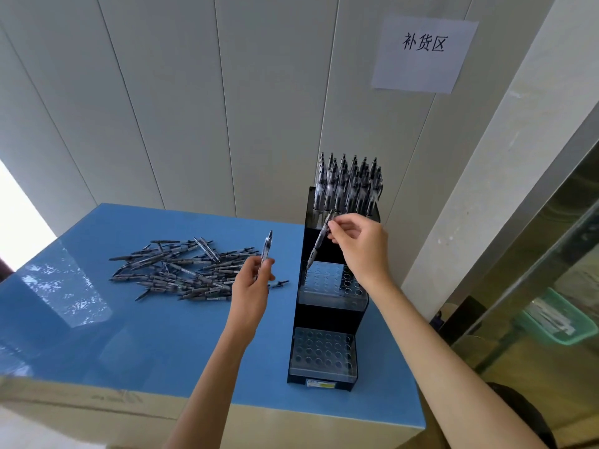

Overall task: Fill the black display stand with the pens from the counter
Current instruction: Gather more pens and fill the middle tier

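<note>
A black three-tier display stand [324, 385] stands on the blue counter [146, 345]. Its top tier is packed with upright pens [348, 186]. The middle tier [327, 281] and bottom tier [322, 351] show rows of bare holes. My right hand [359, 244] pinches a pen [319, 243] by its upper end, tip down over the middle tier's back left corner. My left hand [251, 286] holds another pen [266, 251] upright, left of the stand. A loose pile of pens [181, 270] lies on the counter further left.
A panelled wall rises behind the counter, with a paper sign [424, 53] on it. A glass partition and a green basket [557, 319] are on the right. The counter's front edge [227, 406] is near me.
</note>
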